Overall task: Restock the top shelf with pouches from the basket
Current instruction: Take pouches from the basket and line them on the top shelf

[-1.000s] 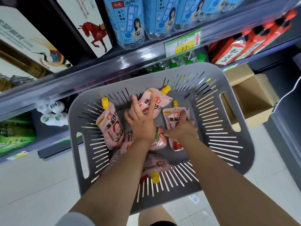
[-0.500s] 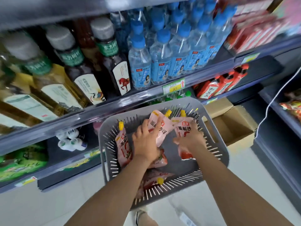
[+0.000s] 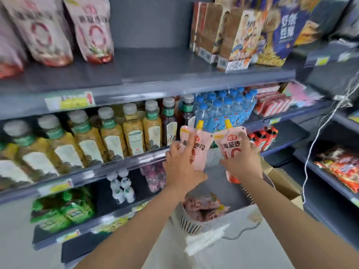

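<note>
Left hand [image 3: 182, 165]: held first pouch [image 3: 203, 150] upright.
Right hand [image 3: 242, 161]: held second pouch [image 3: 229, 147], beside the first.
Behind: bottles [image 3: 134, 133].
Below: basket [image 3: 187, 222].
Top shelf [image 3: 155, 74]: bags [image 3: 93, 32] left, boxes [image 3: 233, 39] right.

Small shop aisle here: dark grey metal shelving [image 3: 116, 168] fills the left and centre of the frame, with a plain grey back panel [image 3: 151, 22] up top. There's another grey rack [image 3: 328, 176] along the right edge. The pale floor [image 3: 17, 249] shows lower left, and a brown cardboard box [image 3: 285, 184] sits right of centre.
</note>
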Demonstrator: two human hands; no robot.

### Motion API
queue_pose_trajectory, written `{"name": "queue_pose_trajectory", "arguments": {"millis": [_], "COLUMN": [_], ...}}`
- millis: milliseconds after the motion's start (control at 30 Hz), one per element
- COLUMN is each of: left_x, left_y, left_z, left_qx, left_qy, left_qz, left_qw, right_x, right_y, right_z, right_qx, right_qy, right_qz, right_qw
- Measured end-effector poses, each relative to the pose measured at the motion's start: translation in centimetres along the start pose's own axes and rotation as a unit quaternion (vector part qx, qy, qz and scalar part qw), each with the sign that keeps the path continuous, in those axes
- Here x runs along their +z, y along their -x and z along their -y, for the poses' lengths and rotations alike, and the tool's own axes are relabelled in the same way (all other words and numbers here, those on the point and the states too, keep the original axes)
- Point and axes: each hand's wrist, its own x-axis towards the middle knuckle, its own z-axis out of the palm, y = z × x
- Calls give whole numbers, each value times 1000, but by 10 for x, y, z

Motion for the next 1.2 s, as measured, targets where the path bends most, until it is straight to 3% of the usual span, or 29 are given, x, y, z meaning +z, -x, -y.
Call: {"name": "queue_pose_trajectory", "arguments": {"millis": [267, 433, 567, 833, 1200], "left_x": [-152, -237, -291, -333, -314], "left_y": [33, 27, -1, -97, -173], "left_z": [18, 30, 33, 57, 103], "left_qx": [29, 21, -8, -46, -139], "left_qy": [30, 22, 5, -1, -65], "left_qz": [-218, -340, -393, -428, -392], "left_qw": [975, 940, 919, 903, 907], "right_x": [-20, -23, -21, 1, 71], "right_y": [57, 66, 54, 0, -79], "right_z": [142, 222, 277, 350, 399], "right_qx": [-210, -277, -308, -351, -349], "right_qy": [-90, -196, -244, -342, -311], "right_qz": [-82, -94, -104, -89, -34], "right_qw": [970, 936, 914, 867, 883]}}
